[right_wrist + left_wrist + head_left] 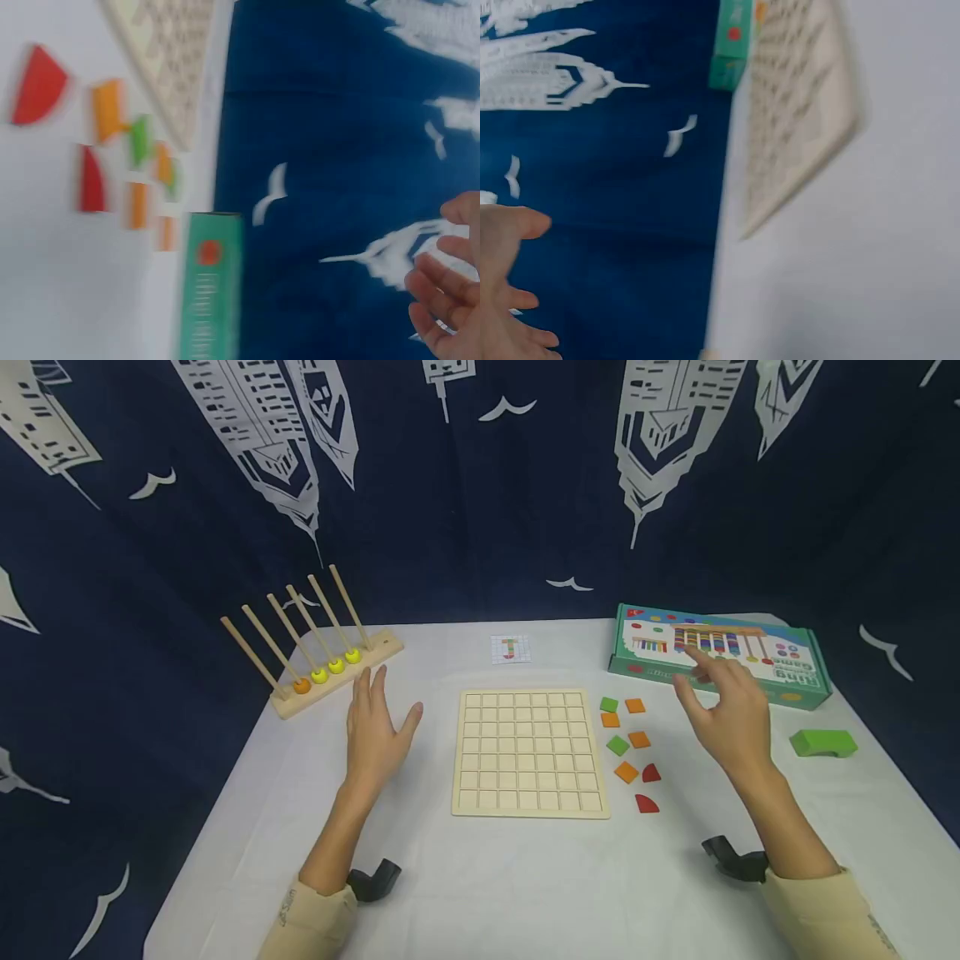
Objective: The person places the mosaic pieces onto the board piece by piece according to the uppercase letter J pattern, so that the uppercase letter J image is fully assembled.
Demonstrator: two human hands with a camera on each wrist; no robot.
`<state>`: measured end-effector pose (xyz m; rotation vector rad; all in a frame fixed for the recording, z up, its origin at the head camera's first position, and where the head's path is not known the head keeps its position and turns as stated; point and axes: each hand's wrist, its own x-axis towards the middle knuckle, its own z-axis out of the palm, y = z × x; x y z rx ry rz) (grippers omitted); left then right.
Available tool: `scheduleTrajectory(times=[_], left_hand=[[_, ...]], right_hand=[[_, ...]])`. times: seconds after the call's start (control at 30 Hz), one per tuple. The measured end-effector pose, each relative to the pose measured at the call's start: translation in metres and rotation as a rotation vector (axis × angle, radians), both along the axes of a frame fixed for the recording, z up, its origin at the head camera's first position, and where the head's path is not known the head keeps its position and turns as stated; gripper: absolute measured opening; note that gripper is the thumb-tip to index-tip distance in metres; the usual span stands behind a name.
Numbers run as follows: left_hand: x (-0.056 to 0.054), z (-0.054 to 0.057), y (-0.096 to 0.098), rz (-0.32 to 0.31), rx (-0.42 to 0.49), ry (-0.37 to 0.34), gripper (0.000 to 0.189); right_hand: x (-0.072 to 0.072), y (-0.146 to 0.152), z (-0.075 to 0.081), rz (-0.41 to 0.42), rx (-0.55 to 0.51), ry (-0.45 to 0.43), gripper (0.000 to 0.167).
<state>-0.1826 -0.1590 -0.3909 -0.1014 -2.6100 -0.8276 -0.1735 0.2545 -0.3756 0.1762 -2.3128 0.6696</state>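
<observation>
The worktop (pixel 547 877) carries the box (pixel 787 647) at its far right, probably kept out of the way. The board (pixel 531 753) lies flat between the hands, likely so that both can reach it. The rack (pixel 386 647) stands far left, pegs up. Near it hovers the left hand (pixel 372 735), fingers straight, thumb apart, holding nothing; the right hand (pixel 729 718) hangs before the box, fingers loosely bent, thumb apart, also unladen. The block (pixel 822 742) sits nearer than the box. The card (pixel 511 649) lies beyond the board, presumably for viewing. Tiles (pixel 626 772) and quarters (pixel 651 772) lie right of the board, seemingly handy; pegs keep the beads (pixel 353 656) lined up.
</observation>
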Motion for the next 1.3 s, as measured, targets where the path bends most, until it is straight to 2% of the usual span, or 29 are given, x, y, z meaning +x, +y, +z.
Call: scheduleTrajectory(times=[0.1, 0.23, 0.37, 0.43, 0.5, 0.6, 0.8, 0.87, 1.03, 1.3], left_hand=[[0.003, -0.024, 0.006, -0.024, 0.17, -0.032, 0.07], [0.001, -0.052, 0.012, -0.076, 0.316, -0.084, 0.071], [-0.002, -0.072, 0.015, -0.155, 0.344, -0.152, 0.077], [-0.003, -0.08, 0.015, -0.202, 0.34, -0.194, 0.083], [-0.003, -0.088, 0.015, -0.246, 0.32, -0.239, 0.087], [-0.002, -0.097, 0.015, -0.318, 0.282, -0.292, 0.095], [0.004, -0.105, 0.017, -0.424, 0.137, -0.406, 0.113], [0.005, -0.108, 0.019, -0.448, 0.056, -0.406, 0.119], [0.007, -0.11, 0.025, -0.488, -0.124, -0.339, 0.129], [0.008, -0.11, 0.026, -0.496, -0.192, -0.302, 0.132]], right_hand=[[0.0, 0.005, -0.027, -0.022, -0.069, -0.084, 0.04], [-0.007, 0.016, -0.059, 0.007, -0.139, -0.271, 0.046], [-0.018, 0.024, -0.076, 0.078, -0.193, -0.48, 0.052], [-0.025, 0.028, -0.082, 0.114, -0.209, -0.536, 0.053], [-0.032, 0.031, -0.086, 0.131, -0.217, -0.562, 0.054], [-0.046, 0.036, -0.095, 0.145, -0.202, -0.552, 0.054], [-0.065, 0.045, -0.112, 0.168, -0.143, -0.5, 0.053], [-0.067, 0.046, -0.116, 0.183, -0.111, -0.485, 0.052], [-0.069, 0.044, -0.118, 0.191, -0.018, -0.468, 0.05], [-0.071, 0.038, -0.118, 0.16, 0.045, -0.513, 0.045]])
